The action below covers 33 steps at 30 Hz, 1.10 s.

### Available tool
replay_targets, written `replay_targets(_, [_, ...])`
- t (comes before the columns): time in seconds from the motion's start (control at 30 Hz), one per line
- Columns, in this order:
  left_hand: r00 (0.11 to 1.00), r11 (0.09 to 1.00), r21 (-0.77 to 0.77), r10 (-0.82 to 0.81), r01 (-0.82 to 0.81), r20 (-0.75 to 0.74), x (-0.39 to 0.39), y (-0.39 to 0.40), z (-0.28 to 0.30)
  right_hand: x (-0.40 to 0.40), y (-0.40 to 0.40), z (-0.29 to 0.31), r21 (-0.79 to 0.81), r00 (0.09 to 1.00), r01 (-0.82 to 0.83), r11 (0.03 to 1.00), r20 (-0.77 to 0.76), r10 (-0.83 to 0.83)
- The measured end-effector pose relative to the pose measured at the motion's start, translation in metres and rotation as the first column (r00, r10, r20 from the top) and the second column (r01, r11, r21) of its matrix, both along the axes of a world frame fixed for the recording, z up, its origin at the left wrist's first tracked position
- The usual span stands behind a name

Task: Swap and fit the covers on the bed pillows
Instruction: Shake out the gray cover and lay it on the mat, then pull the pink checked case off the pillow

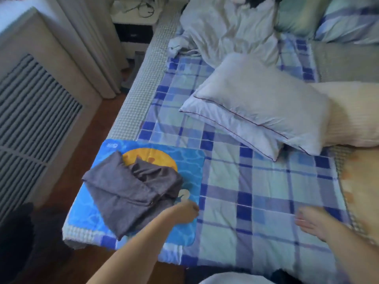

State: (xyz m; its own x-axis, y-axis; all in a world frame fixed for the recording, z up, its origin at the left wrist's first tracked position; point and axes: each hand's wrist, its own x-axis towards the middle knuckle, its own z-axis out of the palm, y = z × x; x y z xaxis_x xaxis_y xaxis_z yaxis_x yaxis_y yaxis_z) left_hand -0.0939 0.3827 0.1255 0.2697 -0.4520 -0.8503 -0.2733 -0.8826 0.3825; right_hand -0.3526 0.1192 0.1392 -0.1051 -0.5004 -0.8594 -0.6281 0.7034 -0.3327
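Head view: left hand (185,212), fingers curled, seems to pinch the blue mat (190,160) beside gray covers (131,189); right hand (313,222) hovers, fingers relaxed.

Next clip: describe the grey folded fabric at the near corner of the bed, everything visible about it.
The grey fabric is a soft, matte, dark grey cloth, loosely folded into overlapping layers with creases and a seam along one fold. It lies flat on a blue mat with an orange circle, at the bed's near left corner, partly covering that circle. The left hand is at its near right edge, fingers curled; whether it grips the cloth is unclear. What kind of item it is cannot be told.
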Motion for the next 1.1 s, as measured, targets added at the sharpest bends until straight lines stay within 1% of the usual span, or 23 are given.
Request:
replay_targets(0.03, [0.998, 0.997, -0.062, 0.044, -0.041, 0.040, 0.005, -0.027, 0.001, -0.007, -0.005, 0.005, -0.021, 0.999, 0.023, 1.000, 0.040, -0.022])
replay_targets(0.1, [0.985, 0.968, -0.195, 0.168, -0.158, 0.036, 0.006, -0.087, 0.009, -0.026, -0.023, 0.020, -0.048, 0.986, 0.058, 0.997, 0.159, -0.050])
replay_targets(0.17, [0.964, 0.919, -0.292, 0.257, -0.265, -0.064, -0.008, -0.146, 0.026, -0.050, -0.042, 0.038, -0.100, 0.966, 0.115, 0.988, 0.243, -0.088])
replay_targets(0.2, [0.961, 0.907, -0.318, 0.252, -0.275, -0.110, -0.021, -0.174, 0.034, -0.064, -0.050, 0.047, -0.118, 0.956, 0.144, 0.982, 0.271, -0.108])
replay_targets(0.27, [0.959, 0.902, -0.340, 0.213, -0.267, -0.187, -0.055, -0.224, 0.052, -0.095, -0.064, 0.061, -0.132, 0.943, 0.169, 0.977, 0.308, -0.122])
replay_targets(0.37, [0.931, 0.906, -0.312, 0.187, -0.287, -0.314, -0.106, -0.284, 0.065, -0.144, -0.099, 0.063, -0.139, 0.939, 0.230, 0.963, 0.293, -0.182])
replay_targets(0.47, [0.898, 0.880, -0.295, 0.263, -0.373, -0.352, -0.138, -0.327, 0.063, -0.169, -0.148, 0.052, -0.131, 0.941, 0.211, 0.969, 0.295, -0.165])
replay_targets(0.57, [0.833, 0.811, -0.254, 0.435, -0.527, -0.341, -0.148, -0.356, 0.055, -0.160, -0.203, 0.031, -0.128, 0.936, 0.133, 0.983, 0.343, -0.082])
replay_targets(0.63, [0.755, 0.734, -0.207, 0.579, -0.647, -0.307, -0.147, -0.367, 0.042, -0.140, -0.239, 0.013, -0.125, 0.927, 0.066, 0.990, 0.375, -0.014])
replay_targets(0.7, [0.681, 0.658, -0.181, 0.686, -0.731, -0.258, -0.144, -0.373, 0.026, -0.111, -0.272, -0.008, -0.122, 0.903, 0.013, 0.992, 0.428, 0.041])
replay_targets(0.73, [0.660, 0.639, -0.166, 0.720, -0.751, -0.213, -0.142, -0.374, 0.015, -0.094, -0.287, -0.018, -0.123, 0.887, -0.017, 0.992, 0.457, 0.071])
replay_targets(0.8, [0.645, 0.630, -0.143, 0.754, -0.764, -0.122, -0.132, -0.380, -0.018, -0.059, -0.313, -0.038, -0.126, 0.846, -0.053, 0.991, 0.521, 0.112])
replay_targets(0.87, [0.603, 0.596, -0.106, 0.796, -0.796, -0.054, -0.116, -0.388, -0.057, -0.026, -0.331, -0.059, -0.107, 0.789, -0.047, 0.993, 0.606, 0.103])
replay_targets(0.9, [0.570, 0.565, -0.092, 0.820, -0.820, -0.045, -0.106, -0.392, -0.079, -0.013, -0.337, -0.068, -0.099, 0.757, -0.045, 0.994, 0.646, 0.099])
replay_targets(0.93, [0.531, 0.526, -0.087, 0.845, -0.846, -0.060, -0.099, -0.401, -0.094, -0.002, -0.343, -0.078, -0.097, 0.724, -0.031, 0.995, 0.684, 0.089])
replay_targets(1.0, [0.438, 0.433, -0.072, 0.885, -0.899, -0.155, -0.088, -0.424, -0.129, 0.013, -0.355, -0.101, -0.074, 0.670, 0.013, 0.997, 0.741, 0.047])
replay_targets(1.03, [0.411, 0.406, -0.072, 0.886, -0.911, -0.214, -0.086, -0.439, -0.145, 0.019, -0.359, -0.110, -0.056, 0.634, 0.028, 0.998, 0.773, 0.026])
replay_targets(1.07, [0.429, 0.415, -0.110, 0.867, -0.903, -0.251, -0.088, -0.458, -0.161, 0.026, -0.365, -0.117, -0.066, 0.609, 0.027, 0.997, 0.792, 0.037])
replay_targets(1.1, [0.470, 0.435, -0.177, 0.826, -0.883, -0.311, -0.093, -0.480, -0.169, 0.036, -0.370, -0.121, -0.114, 0.609, 0.019, 0.993, 0.789, 0.079])
